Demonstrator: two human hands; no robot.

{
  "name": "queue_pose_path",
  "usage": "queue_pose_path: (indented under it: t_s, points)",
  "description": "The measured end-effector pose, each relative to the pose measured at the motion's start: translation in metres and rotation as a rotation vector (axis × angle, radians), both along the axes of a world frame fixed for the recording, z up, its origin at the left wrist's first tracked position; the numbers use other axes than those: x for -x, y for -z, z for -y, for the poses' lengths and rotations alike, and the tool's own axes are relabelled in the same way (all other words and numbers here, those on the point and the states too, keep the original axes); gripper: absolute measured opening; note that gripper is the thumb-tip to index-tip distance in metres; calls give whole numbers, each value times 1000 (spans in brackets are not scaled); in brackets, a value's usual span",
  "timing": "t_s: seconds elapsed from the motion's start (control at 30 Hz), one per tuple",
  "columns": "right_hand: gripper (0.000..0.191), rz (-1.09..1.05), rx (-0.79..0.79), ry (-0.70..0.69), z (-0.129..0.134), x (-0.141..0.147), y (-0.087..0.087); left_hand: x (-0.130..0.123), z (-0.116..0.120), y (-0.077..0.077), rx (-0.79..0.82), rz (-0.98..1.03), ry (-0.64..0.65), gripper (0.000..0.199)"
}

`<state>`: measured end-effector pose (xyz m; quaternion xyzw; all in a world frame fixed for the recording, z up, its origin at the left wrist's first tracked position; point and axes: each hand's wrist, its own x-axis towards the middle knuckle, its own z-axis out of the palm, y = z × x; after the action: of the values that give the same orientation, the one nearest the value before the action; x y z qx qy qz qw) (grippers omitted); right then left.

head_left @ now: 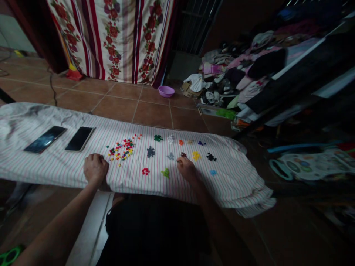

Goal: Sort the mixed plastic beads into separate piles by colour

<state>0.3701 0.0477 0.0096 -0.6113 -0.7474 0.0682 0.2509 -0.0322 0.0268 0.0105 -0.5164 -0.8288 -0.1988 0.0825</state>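
Note:
My left hand (96, 168) rests on the striped cloth as a loose fist; whatever it may hold is hidden. Just right of it lies a mixed pile of small coloured pieces (122, 149). My right hand (187, 169) has its fingers pinched together close to the brown pieces (183, 155) and light grey pieces (170, 156). Anything in that pinch is too small to make out. Around it are sorted clusters: yellow pieces (196, 156), lime green pieces (165, 173), red pieces (145, 171), dark grey pieces (150, 151), black pieces (211, 157) and light blue pieces (213, 172).
Dark green (158, 137), white (170, 139), orange (181, 142), tan and dark blue clusters line the far side. Two phones (80, 139) lie at left. Beyond the table are a purple basin (166, 91), a flowered curtain (111, 40) and heaped clothes (216, 68).

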Motion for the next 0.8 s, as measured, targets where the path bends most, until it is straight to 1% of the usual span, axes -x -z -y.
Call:
queue_pose_path:
  t_s: [0.17, 0.27, 0.4, 0.5, 0.6, 0.67, 0.73, 0.8]
  points:
    - [26, -23, 8, -75, -68, 41, -16, 0, -1, 2, 2, -12, -8, 24]
    - [30, -42, 10, -92, -103, 65, -20, -1, -2, 3, -9, -19, -10, 23]
    - [31, -36, 32, -53, -136, 87, -17, -1, -1, 2, -16, -10, 4, 21]
    - [33, -10, 63, -47, -149, 94, -15, -1, -1, 0, -2, 13, 10, 21]
    - [34, -9, 52, -82, -148, 92, -21, -1, -1, -1, 8, 40, 4, 24]
    - [34, -36, 6, -92, -134, 87, -28, -1, 0, -2, 15, 55, -1, 26]
    - [30, -78, -59, -84, -105, 81, -33, -1, 0, -3, 25, 62, -3, 27]
    - [25, -111, -112, -85, -64, 77, -30, -2, 0, -4, 34, 64, -10, 27]
